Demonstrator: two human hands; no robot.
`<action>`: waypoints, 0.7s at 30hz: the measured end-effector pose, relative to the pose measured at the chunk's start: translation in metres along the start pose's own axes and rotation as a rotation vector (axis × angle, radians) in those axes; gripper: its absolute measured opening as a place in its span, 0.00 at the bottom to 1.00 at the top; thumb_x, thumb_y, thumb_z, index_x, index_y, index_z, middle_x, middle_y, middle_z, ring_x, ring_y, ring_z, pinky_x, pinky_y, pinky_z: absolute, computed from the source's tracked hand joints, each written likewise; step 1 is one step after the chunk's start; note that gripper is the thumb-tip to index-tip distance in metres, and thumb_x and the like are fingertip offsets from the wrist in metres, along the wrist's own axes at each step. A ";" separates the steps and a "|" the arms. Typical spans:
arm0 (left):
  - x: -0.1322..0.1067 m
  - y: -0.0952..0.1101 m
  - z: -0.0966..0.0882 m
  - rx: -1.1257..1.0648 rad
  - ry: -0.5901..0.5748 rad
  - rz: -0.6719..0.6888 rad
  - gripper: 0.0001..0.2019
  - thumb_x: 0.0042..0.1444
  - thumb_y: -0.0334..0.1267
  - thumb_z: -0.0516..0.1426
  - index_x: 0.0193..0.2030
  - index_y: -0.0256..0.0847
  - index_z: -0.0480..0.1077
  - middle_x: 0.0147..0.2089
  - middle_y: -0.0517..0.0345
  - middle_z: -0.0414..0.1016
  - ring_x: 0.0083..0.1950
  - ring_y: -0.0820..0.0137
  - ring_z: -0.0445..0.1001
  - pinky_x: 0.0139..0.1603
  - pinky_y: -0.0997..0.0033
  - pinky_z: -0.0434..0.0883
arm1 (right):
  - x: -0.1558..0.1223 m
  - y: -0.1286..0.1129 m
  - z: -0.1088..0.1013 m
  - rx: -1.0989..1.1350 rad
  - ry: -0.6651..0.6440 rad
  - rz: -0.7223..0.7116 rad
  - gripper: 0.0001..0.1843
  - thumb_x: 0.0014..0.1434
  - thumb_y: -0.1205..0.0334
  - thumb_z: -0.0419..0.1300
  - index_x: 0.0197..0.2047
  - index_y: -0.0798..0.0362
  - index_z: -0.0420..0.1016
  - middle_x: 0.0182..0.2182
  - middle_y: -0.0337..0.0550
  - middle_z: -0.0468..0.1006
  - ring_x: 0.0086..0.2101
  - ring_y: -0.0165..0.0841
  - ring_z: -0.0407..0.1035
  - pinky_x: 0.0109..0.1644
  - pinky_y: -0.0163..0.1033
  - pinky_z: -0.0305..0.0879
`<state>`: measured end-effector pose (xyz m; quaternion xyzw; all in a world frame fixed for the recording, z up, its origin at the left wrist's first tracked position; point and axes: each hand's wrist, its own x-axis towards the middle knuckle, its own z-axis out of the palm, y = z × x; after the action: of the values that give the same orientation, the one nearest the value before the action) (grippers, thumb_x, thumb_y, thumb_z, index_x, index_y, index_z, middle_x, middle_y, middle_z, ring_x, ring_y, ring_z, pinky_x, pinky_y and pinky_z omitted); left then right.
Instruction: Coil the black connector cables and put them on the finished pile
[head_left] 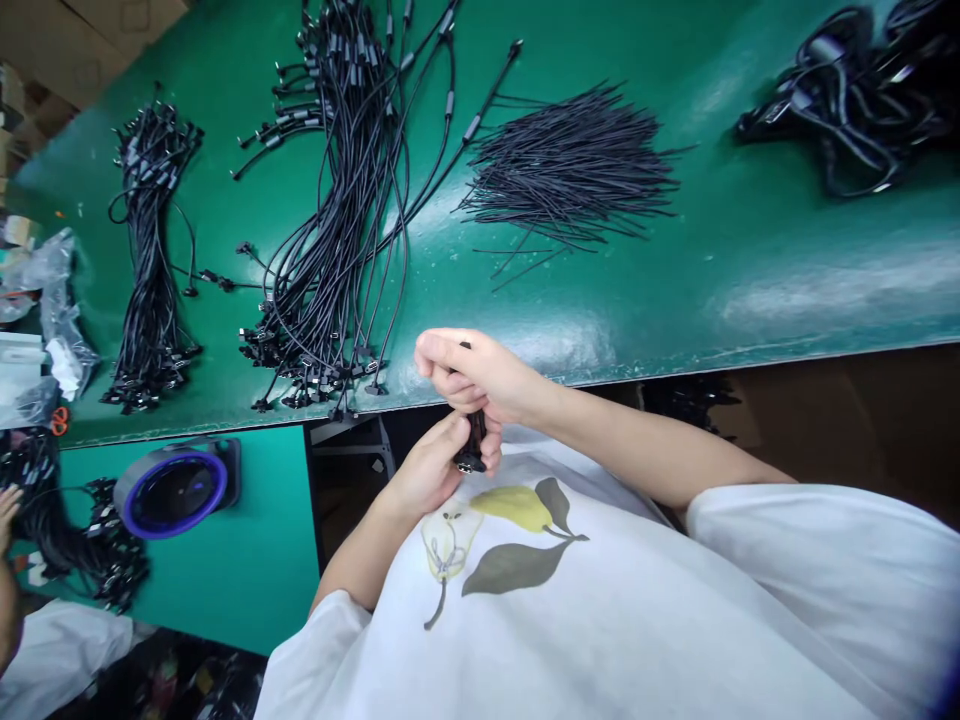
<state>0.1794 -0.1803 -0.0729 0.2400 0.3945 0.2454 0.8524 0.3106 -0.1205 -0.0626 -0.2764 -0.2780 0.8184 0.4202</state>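
Just in front of my white shirt, below the table's near edge, both my hands are closed on a short black cable bundle [471,445]. My right hand [469,375] wraps over its top end with the fingers curled in a fist. My left hand [427,470] grips it from below, thumb against its side. Most of the bundle is hidden inside the two hands; only its lower end and a small tip at the top show.
The green table [750,250] carries a large spread of black cables with connectors [337,230], a tied bundle [150,260], a heap of thin black ties [570,170] and a cable tangle [855,90]. A blue-ringed round device [176,490] sits lower left. Another person's hand [7,505] shows at the left edge.
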 end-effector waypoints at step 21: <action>0.017 0.004 0.010 -0.274 0.120 -0.108 0.18 0.48 0.45 0.68 0.34 0.32 0.70 0.23 0.67 0.54 0.24 0.79 0.60 0.22 0.81 0.63 | 0.003 0.002 -0.020 0.153 0.086 -0.101 0.29 0.59 0.31 0.51 0.29 0.52 0.63 0.14 0.24 0.48 0.14 0.18 0.33 0.13 0.25 0.36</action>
<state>0.1957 -0.1694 -0.0742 0.0846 0.4201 0.2647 0.8639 0.3215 -0.1144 -0.0782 -0.2641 -0.2099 0.8024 0.4923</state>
